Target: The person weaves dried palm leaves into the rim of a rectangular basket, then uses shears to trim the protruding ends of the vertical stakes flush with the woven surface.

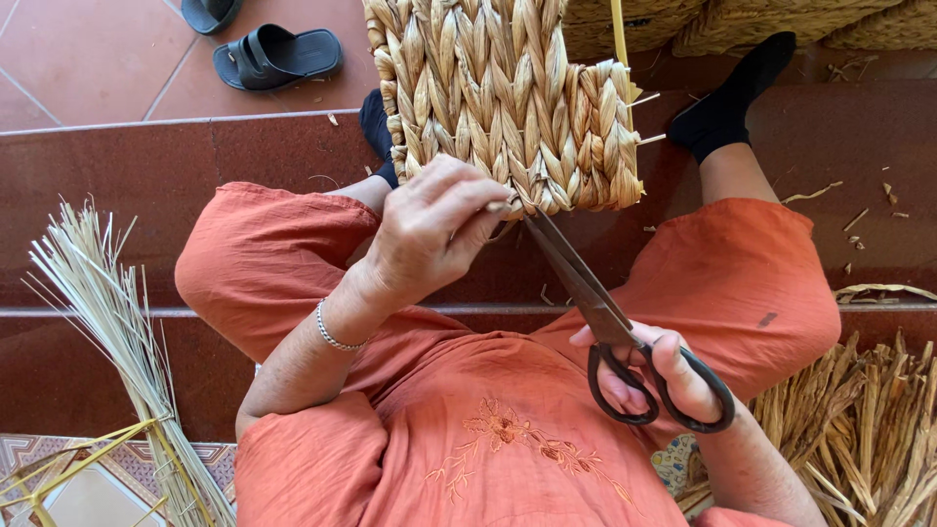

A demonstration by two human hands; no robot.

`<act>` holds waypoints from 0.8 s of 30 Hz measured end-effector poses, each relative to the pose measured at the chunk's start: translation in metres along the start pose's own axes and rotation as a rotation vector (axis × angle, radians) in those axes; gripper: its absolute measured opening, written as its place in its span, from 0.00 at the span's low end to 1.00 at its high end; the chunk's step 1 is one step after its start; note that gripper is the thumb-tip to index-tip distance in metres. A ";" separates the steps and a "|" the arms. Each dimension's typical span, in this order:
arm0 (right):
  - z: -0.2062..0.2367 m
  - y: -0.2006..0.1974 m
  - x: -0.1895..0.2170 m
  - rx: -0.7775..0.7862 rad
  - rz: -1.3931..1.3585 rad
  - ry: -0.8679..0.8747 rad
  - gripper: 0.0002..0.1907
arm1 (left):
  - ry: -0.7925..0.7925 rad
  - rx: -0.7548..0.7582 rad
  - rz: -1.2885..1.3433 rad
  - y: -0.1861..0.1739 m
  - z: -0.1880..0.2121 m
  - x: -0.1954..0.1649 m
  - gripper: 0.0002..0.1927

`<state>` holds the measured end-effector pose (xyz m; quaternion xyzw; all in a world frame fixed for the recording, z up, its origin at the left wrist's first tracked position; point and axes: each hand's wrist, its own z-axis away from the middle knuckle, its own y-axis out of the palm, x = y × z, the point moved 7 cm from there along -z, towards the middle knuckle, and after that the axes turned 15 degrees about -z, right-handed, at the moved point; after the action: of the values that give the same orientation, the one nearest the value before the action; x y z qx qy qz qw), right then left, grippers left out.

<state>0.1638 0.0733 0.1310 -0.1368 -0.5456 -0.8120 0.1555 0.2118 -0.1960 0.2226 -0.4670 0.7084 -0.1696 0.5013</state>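
A woven basket of pale braided straw (508,98) sits between the knees in orange trousers; the left hand (429,229) has its fingers pinched on its lower edge, while the right hand (654,376) grips black-handled scissors (610,317), blades closed, pointing there

Orange embroidered clothing (508,429), silver bracelet (334,337) on left wrist, black socks (727,107).

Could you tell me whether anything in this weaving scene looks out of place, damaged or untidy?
Nothing looks damaged. The only untidiness is small dry fibre scraps scattered on the red step. The left hand pinches a strand at the woven basket edge, and the right hand holds black scissors pointed there.
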 end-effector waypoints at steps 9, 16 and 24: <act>-0.029 0.008 -0.012 -0.011 -0.166 0.070 0.49 | 0.058 -0.034 0.158 0.003 0.009 0.007 0.11; -0.047 0.001 -0.020 -0.031 -0.092 -0.004 0.44 | 0.126 -0.027 0.161 0.002 0.011 0.007 0.11; -0.030 -0.011 0.008 -0.056 -0.046 -0.185 0.44 | -0.504 -0.115 0.867 -0.007 0.034 0.054 0.08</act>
<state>0.1508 0.0485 0.1137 -0.2028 -0.5379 -0.8142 0.0819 0.2412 -0.2370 0.1826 -0.1833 0.7022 0.2115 0.6546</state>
